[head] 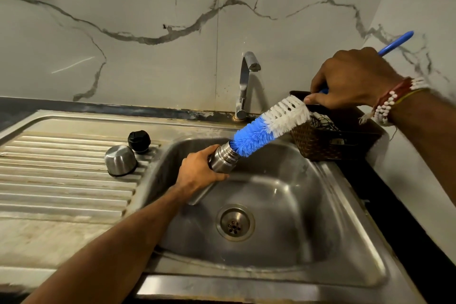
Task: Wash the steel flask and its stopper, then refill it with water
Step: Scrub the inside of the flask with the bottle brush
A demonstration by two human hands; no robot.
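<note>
The left hand (199, 171) grips the tilted cylindrical steel flask (224, 158) over the stainless sink basin (291, 207), mouth angled toward the right hand (352, 79) clasping the blue-and-white bristled bottle brush (269, 126), likely so bristles enter straight.

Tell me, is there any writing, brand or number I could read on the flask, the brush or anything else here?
No text can be read.
No marking shows on the steel flask, the bottle brush or the black stopper.
The woven basket has a small pale patch, perhaps a label, too blurred to read.
</note>
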